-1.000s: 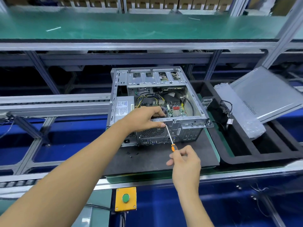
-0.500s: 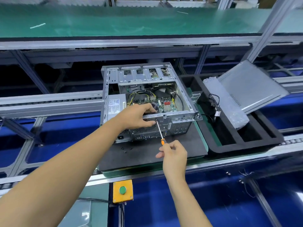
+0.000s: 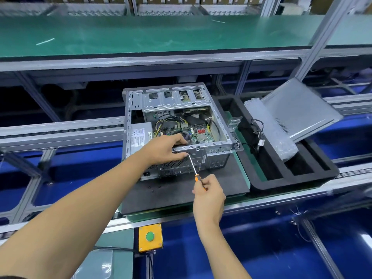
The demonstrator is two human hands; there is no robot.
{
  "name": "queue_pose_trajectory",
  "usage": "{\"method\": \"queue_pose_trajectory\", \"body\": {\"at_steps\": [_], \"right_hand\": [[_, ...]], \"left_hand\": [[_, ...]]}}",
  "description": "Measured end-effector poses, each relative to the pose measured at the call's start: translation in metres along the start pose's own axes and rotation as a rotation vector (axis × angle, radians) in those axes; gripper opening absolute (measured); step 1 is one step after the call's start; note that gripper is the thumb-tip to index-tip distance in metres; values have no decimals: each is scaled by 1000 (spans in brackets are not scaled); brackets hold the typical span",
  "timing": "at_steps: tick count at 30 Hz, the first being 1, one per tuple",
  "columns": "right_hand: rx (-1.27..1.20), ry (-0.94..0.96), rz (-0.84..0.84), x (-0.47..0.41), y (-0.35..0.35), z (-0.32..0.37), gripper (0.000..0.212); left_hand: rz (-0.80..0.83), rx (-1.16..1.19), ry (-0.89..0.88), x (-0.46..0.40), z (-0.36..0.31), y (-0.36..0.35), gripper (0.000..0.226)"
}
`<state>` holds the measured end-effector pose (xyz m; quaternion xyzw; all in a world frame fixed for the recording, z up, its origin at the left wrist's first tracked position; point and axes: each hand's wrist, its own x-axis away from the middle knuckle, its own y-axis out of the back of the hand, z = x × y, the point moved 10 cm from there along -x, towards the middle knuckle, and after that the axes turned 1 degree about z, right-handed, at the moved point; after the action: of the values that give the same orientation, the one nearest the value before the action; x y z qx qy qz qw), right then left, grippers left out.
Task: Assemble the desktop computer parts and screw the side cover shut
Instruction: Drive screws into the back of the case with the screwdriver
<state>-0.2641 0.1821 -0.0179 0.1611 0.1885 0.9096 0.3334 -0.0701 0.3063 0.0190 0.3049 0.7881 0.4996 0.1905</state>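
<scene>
Now the open computer case (image 3: pixel 177 125) lies on its side on a dark mat (image 3: pixel 181 190), its motherboard and cables exposed. At the case's near edge the left hand (image 3: pixel 167 150) has its grip clenched over the metal rim, fingers curled around it. Just in front of the case, the right hand (image 3: pixel 209 195) pinches the orange handle of a thin screwdriver (image 3: pixel 194 168), whose tip meets the rim right beside the left fingers. Right of the case, a black foam tray (image 3: pixel 281 178) holds a bubble-wrap bag (image 3: pixel 269 127) and the grey side cover (image 3: pixel 298 109), which leans tilted, well apart from the case.
</scene>
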Motion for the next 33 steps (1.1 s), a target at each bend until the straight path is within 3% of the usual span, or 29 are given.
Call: {"method": "queue_pose_trajectory", "body": {"at_steps": [11, 16, 21, 29, 33], "right_hand": [[170, 90, -75, 0, 4, 8, 31], [-173, -119, 116, -3, -15, -12, 23], [-419, -288, 179, -2, -22, -22, 18], [-199, -126, 107, -5, -20, -12, 15], [-377, -327, 165, 0, -38, -32, 17]], "left_hand": [[-27, -75, -29, 0, -3, 1, 45], [-27, -76, -16, -1, -1, 0, 44], [-11, -66, -8, -2, 0, -2, 43], [-33, -83, -19, -1, -1, -1, 41], [-22, -91, -16, -1, -2, -1, 41]]}}
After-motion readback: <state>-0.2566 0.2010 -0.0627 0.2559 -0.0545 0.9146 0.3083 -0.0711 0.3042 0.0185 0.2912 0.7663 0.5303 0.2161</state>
